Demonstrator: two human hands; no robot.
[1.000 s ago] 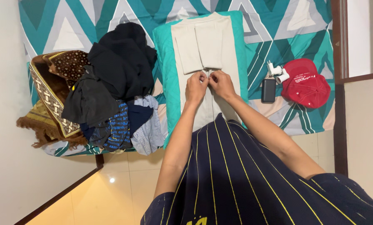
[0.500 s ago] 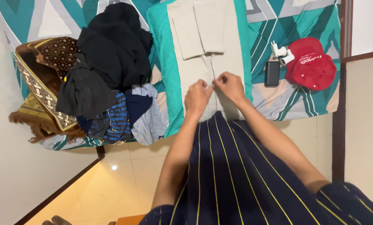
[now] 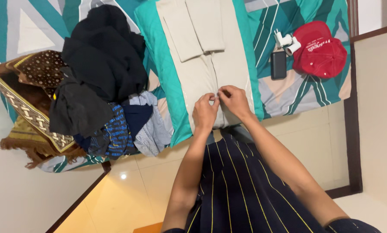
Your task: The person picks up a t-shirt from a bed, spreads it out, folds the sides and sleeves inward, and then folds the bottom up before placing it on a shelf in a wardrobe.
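A beige shirt (image 3: 204, 51) lies flat on a teal pillow (image 3: 169, 82) on the bed, its sleeves folded inward. My left hand (image 3: 204, 113) and my right hand (image 3: 233, 100) meet at the shirt's front opening near its lower hem. The fingers of both pinch the two edges of the placket together. What lies between the fingertips is too small to make out. My dark striped garment (image 3: 245, 190) fills the foreground below the hands.
A heap of dark and striped clothes (image 3: 105, 82) lies left of the pillow, with a brown patterned cloth (image 3: 33, 103) beyond it. Right of the shirt are a black phone-like slab (image 3: 278, 65), a white plug (image 3: 287, 41) and a red cap (image 3: 321, 49). Tiled floor (image 3: 133, 181) is below the bed.
Both hands have worked down the shirt's front opening toward its lower hem, staying pinched together. The view has shifted, so the bed sits higher in the frame.
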